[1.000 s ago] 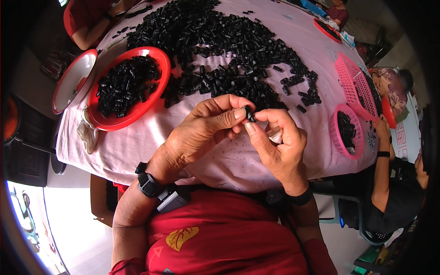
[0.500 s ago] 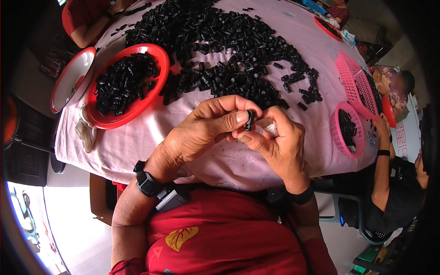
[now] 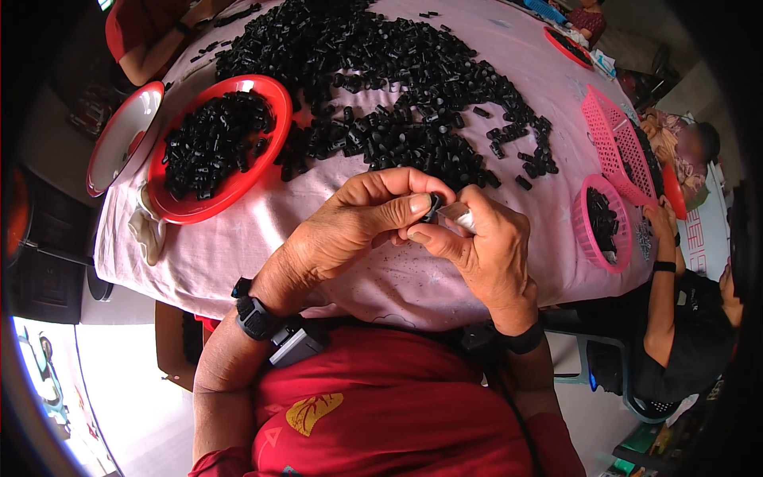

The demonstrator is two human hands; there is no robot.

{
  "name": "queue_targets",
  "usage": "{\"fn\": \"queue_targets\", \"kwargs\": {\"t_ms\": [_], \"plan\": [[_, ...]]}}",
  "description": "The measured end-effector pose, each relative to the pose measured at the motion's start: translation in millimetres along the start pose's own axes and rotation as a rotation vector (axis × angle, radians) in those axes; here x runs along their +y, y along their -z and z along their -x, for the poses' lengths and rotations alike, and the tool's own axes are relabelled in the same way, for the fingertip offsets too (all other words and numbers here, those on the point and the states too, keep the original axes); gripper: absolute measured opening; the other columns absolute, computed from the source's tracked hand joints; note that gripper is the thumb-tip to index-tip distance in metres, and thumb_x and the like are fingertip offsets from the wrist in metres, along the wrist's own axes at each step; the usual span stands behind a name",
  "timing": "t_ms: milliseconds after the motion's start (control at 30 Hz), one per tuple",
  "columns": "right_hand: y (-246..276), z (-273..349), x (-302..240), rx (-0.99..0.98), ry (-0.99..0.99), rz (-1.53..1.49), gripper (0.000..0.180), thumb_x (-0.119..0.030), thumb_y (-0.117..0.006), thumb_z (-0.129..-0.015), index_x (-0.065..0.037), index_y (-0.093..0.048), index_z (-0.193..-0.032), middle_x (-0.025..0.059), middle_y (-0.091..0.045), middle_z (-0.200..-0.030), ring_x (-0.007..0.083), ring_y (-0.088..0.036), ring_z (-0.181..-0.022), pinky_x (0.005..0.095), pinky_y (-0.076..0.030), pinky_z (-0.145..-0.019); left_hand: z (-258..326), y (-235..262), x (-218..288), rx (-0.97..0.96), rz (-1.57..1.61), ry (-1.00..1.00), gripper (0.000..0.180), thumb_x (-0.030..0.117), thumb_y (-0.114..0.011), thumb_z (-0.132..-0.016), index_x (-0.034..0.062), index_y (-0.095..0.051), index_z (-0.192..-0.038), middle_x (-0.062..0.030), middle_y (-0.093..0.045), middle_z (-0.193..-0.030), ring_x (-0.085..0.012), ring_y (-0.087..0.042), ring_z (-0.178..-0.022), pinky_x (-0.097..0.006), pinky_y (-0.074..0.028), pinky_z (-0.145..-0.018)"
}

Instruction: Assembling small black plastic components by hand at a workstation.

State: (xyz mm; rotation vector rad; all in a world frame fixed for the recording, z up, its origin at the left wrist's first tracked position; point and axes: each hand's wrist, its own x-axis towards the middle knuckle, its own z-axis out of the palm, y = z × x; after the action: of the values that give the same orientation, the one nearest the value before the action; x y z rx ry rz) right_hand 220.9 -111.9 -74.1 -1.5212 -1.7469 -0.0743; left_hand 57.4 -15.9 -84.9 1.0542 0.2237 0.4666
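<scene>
1. Head view, looking down: the left hand (image 3: pixel 362 219) and right hand (image 3: pixel 481 246) meet just above the near edge of the table, fingertips together.
2. Between them sits a small black plastic piece (image 3: pixel 431 208), pinched by the left thumb and fingers, closed tight around it; the right thumb presses in from below.
3. The right hand is also curled shut around a small pale, silvery piece (image 3: pixel 458 215), touching the black one. What it is, I cannot tell.
4. The surface: a round table under a pale pink tablecloth (image 3: pixel 262 238), draped over the near edge.
5. A big heap of loose black parts (image 3: pixel 381 87) covers the middle of the cloth, just beyond the hands.
6. To the left, a red bowl (image 3: pixel 274 103) full of the same black parts; beside it a red-rimmed white dish (image 3: pixel 119 139) hanging past the table edge.
7. To the right, a round pink basket (image 3: pixel 584 238) with black parts inside, and a pink mesh tray (image 3: pixel 612 139) behind it.
8. Around the room: a person in black (image 3: pixel 683 334) seated at the right, a red-sleeved person (image 3: pixel 139 36) top left, pale floor (image 3: pixel 119 381) below.
</scene>
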Motion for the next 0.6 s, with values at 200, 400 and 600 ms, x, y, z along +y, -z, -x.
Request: {"fn": "queue_targets", "kwargs": {"t_ms": [200,400,600], "plan": [[2.4,-0.3,-2.2,-0.023,-0.021,0.027,0.052,-0.052,-0.074,-0.076,-0.003,-0.055,-0.073,0.0076,-0.057,-0.059,0.0191,-0.058,-0.050,0.0315,-0.044,-0.046,-0.2,1.2,-0.6,0.004,-0.035,-0.001,0.028,0.022,-0.061,-0.094,0.0046,-0.062,-0.116,0.0027,-0.064,-0.092,-0.0035,-0.054,-0.077,-0.019,-0.042,-0.067],[2.2,0.2,-1.9,-0.042,-0.027,0.033,0.052,-0.052,-0.073,-0.076,-0.004,-0.055,-0.073,0.0078,-0.058,-0.059,0.0196,-0.059,-0.050,0.0316,-0.045,-0.047,0.5,1.1,0.0,0.005,-0.045,0.007,0.027,0.022,-0.061,-0.094,0.0050,-0.063,-0.115,0.0027,-0.064,-0.091,-0.0034,-0.054,-0.077,-0.019,-0.042,-0.067],[-1.4,0.4,0.7,-0.020,-0.025,0.029,0.052,-0.055,-0.073,-0.074,-0.008,-0.052,-0.070,0.0072,-0.057,-0.055,0.0239,-0.060,-0.050,0.0345,-0.046,-0.045,0.2,2.7,0.1,0.006,-0.050,0.014,0.026,0.021,-0.061,-0.094,0.0037,-0.062,-0.114,0.0009,-0.064,-0.095,-0.0051,-0.055,-0.081,-0.021,-0.044,-0.073]]}}
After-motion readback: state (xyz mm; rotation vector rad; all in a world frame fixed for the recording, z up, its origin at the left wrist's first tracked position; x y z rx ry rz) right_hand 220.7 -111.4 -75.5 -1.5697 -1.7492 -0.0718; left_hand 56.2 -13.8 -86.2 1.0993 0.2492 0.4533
